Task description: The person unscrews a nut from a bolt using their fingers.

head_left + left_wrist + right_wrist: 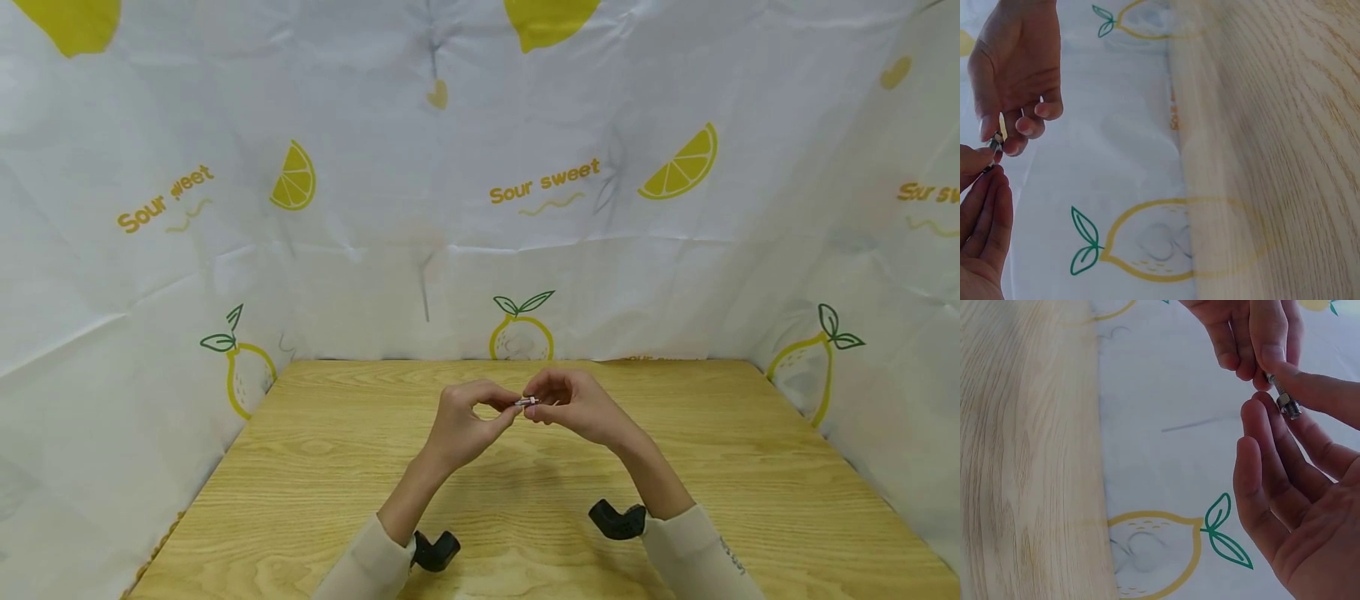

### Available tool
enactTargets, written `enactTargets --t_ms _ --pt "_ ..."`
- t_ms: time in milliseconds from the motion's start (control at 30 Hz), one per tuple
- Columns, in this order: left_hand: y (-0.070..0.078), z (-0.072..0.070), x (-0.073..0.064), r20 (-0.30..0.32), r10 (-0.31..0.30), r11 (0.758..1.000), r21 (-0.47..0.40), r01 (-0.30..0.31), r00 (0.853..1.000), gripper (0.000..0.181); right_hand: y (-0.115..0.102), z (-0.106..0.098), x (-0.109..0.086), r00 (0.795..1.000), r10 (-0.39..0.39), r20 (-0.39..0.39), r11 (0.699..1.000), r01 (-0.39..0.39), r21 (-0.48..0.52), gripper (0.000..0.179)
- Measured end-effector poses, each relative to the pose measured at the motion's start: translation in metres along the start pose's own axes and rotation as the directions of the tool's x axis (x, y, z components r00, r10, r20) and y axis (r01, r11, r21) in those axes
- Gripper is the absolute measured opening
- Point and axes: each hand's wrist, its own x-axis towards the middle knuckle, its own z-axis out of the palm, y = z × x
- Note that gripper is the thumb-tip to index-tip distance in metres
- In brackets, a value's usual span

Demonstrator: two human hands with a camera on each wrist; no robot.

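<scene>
Bolt (527,402) axis runs L-R btwn hands: L hand (467,421) pinches L end, R hand (581,408) pinches R, nr nut (1284,401).

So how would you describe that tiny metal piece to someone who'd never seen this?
Above the wooden table, the left hand and right hand meet. Pinched between them is a small threaded metal piece, thicker partway along. Its silvery shine sets it apart from the bare fingers around it.
</scene>
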Motion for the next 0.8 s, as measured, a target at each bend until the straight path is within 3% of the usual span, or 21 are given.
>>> enactTargets --t_ms 367,800 --pt "-0.0003 0.0 0.0004 0.0 0.004 1.0 0.007 -0.004 1.0 0.006 0.0041 -0.001 0.0032 0.995 0.03 0.099 0.999 -0.026 -0.043 0.037" --pt "0.0025 -0.0007 0.0004 -0.004 -0.03 0.999 0.019 0.03 1.0 0.006 0.0009 -0.0017 0.0006 0.998 -0.002 0.07 1.0 0.001 0.015 0.024"
